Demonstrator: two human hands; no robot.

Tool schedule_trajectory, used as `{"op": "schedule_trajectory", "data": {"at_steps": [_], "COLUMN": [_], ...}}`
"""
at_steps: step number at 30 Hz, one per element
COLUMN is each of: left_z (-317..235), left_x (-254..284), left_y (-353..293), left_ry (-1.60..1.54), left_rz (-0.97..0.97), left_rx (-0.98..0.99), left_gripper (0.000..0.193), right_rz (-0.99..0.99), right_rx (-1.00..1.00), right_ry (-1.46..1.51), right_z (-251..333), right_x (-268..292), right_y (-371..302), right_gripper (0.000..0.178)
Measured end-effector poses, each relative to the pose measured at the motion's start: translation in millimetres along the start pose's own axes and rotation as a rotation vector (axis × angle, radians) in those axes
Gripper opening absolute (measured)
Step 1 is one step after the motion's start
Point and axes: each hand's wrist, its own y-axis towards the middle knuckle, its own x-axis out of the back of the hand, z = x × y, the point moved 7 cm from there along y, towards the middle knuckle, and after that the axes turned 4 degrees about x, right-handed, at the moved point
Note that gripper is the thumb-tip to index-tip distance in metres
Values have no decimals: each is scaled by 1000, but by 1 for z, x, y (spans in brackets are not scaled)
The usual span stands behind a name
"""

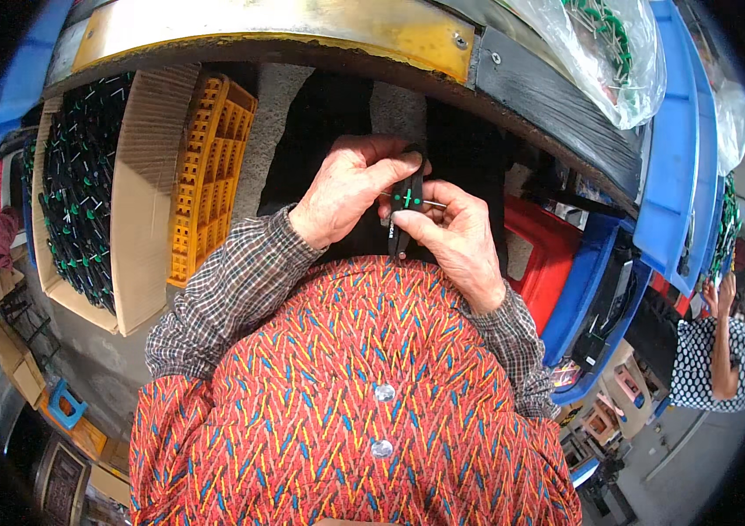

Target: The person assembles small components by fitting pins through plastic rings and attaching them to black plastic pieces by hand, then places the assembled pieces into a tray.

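Observation:
In front of my lap I hold a slim black piece with green marks (407, 195) and pale lettering along its lower end; its exact kind I cannot make out. My left hand (344, 191) pinches its upper part between thumb and fingers. Lower down, my right hand (458, 235) grips it from the right, thumb pressed on its face. A thin metal rod (433, 203) sticks out sideways by my right fingers. The fingertips behind the piece are partly hidden.
A cardboard box (155, 145) at left is packed with similar black and green pieces. Beside it stands a yellow plastic crate (206, 180). The worktable edge (276, 48) crosses ahead, with a clear bag of green-ended parts (609, 53). Blue bins (672, 149) and another person (714, 351) are right.

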Motion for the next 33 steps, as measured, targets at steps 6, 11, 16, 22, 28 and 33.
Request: {"op": "schedule_trajectory", "data": {"at_steps": [6, 11, 16, 22, 28, 33], "left_z": [-8, -5, -4, -13, -18, -32], "left_x": [-5, -3, -2, 6, 22, 54], "left_y": [-4, -3, -3, -8, -23, -44], "left_ry": [37, 28, 24, 7, 80, 379], "left_rz": [17, 31, 30, 23, 6, -147], "left_rx": [-21, -48, -38, -69, -86, -196], "left_gripper": [23, 20, 19, 18, 23, 26], "right_rz": [-15, -24, -53, -127, -109, -130], "right_rx": [-36, 38, 5, -23, -9, -2], "right_ry": [-77, -38, -29, 55, -29, -102], "right_z": [3, 12, 5, -3, 5, 2], "right_x": [2, -2, 3, 10, 2, 4], "right_y": [1, 0, -2, -3, -6, -6], "right_gripper": [20, 17, 18, 17, 15, 12]}}
